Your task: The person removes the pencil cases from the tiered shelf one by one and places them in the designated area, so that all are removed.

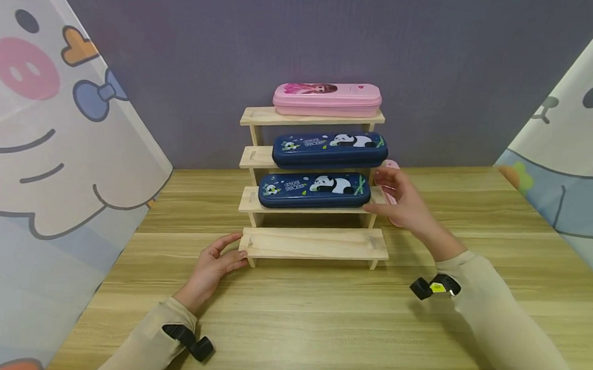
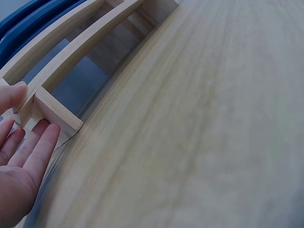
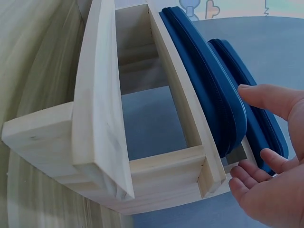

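A stepped wooden rack (image 1: 314,243) holds two dark blue pencil cases with panda prints, the lower pencil case (image 1: 296,191) one step under the upper pencil case (image 1: 308,155). My right hand (image 1: 402,199) is at the right end of the lower case, thumb by its front corner, other fingers spread near the rack's side. In the right wrist view this hand's fingers are extended and grip nothing. My left hand (image 1: 218,263) touches the left end of the bottom step. Its thumb (image 2: 16,94) lies by the step's edge, with fairly straight fingers against the leg (image 2: 58,113).
A pink pencil case (image 1: 327,106) lies on the top step. Another pink case (image 1: 394,217) is on the table behind my right hand, partly hidden. The wood-grain table (image 1: 310,318) meets a grey back panel (image 1: 430,75); printed cartoon panels (image 1: 53,169) stand at both sides.
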### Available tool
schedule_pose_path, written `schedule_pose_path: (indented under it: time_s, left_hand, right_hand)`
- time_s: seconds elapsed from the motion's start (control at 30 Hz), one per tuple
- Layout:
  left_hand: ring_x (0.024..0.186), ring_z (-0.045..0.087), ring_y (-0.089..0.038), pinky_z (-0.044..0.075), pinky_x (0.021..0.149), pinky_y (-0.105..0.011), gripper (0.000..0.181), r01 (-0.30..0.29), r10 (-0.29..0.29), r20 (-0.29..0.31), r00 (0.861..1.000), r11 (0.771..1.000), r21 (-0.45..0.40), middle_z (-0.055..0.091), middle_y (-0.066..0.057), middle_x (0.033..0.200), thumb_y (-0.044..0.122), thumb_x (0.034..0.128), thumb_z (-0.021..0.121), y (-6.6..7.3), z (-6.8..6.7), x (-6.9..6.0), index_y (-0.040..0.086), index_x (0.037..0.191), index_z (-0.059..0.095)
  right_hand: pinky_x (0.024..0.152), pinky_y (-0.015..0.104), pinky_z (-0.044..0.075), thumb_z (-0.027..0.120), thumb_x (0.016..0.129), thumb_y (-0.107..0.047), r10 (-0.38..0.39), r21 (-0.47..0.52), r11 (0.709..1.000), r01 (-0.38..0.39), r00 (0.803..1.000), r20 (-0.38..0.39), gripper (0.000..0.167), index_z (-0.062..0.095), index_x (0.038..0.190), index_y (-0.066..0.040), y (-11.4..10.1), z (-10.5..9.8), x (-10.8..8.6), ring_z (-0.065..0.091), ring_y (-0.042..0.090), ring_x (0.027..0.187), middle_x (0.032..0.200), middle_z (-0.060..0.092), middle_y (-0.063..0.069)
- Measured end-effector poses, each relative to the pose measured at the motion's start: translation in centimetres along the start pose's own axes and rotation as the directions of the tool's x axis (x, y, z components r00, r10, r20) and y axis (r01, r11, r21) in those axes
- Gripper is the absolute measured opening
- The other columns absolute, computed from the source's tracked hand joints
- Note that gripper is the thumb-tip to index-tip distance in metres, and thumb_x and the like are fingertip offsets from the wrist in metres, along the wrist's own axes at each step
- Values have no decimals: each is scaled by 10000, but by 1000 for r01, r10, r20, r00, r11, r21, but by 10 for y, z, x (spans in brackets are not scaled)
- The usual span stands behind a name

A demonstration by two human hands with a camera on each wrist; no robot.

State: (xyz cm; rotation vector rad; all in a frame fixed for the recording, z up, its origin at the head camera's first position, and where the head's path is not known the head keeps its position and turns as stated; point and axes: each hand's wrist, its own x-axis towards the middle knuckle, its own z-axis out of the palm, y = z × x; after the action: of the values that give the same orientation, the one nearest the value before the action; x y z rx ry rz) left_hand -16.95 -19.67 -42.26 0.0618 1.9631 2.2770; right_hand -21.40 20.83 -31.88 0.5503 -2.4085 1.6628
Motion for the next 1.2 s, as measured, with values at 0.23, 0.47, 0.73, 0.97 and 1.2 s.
schedule_pose_path:
  time_s: [0.23, 0.47, 0.73, 0.97, 1.2]
  left_hand:
    - [942, 686, -136, 590, 861, -308, 556, -9, 9, 14, 1000, 1000, -4, 446, -266, 1337, -120, 932, 568, 0, -1, -1, -146, 1443, 351]
    - [945, 687, -140, 591, 861, -311, 554, -5, 5, 10, 1000, 1000, -2, 441, -276, 1346, -117, 932, 573, 0, -1, 0, -145, 1441, 357]
    - [945, 681, -138, 589, 865, -311, 557, -2, 2, 0, 1000, 1000, -2, 416, -280, 1368, -120, 926, 572, 0, 0, 1, -146, 1439, 359]
    - [949, 684, -142, 591, 861, -315, 554, -7, 7, -3, 1000, 1000, 2, 483, -262, 1303, -119, 924, 575, -1, 0, 0, -144, 1436, 366]
    - [948, 686, -144, 593, 855, -312, 550, -18, 18, 0, 1000, 1000, 7, 490, -253, 1297, -115, 924, 578, -1, 0, 1, -147, 1433, 369]
  right_hand:
    - [1042, 265, 407, 727, 752, 181, -13, 82, 997, 10, 999, 41, 745, 346, 1390, 138, 3, 5, 6, 432, 313, 1237, 1375, 439, 288]
    - [1132, 541, 346, 730, 782, 147, 52, 65, 996, -58, 994, 92, 749, 326, 1413, 114, 5, 7, 7, 438, 411, 1283, 1461, 382, 272]
    - [1123, 563, 350, 768, 783, 83, 55, 23, 998, -58, 993, 105, 744, 370, 1411, 91, 5, 6, 6, 451, 432, 1272, 1443, 401, 245]
    - [1148, 487, 338, 795, 776, 76, 25, 8, 1000, -26, 993, 118, 724, 393, 1377, 103, 6, 12, 2, 441, 386, 1297, 1397, 399, 236]
    - [1116, 511, 385, 810, 781, 42, 20, -33, 999, -16, 992, 123, 689, 434, 1356, 88, 3, 15, 1, 476, 385, 1239, 1369, 390, 237]
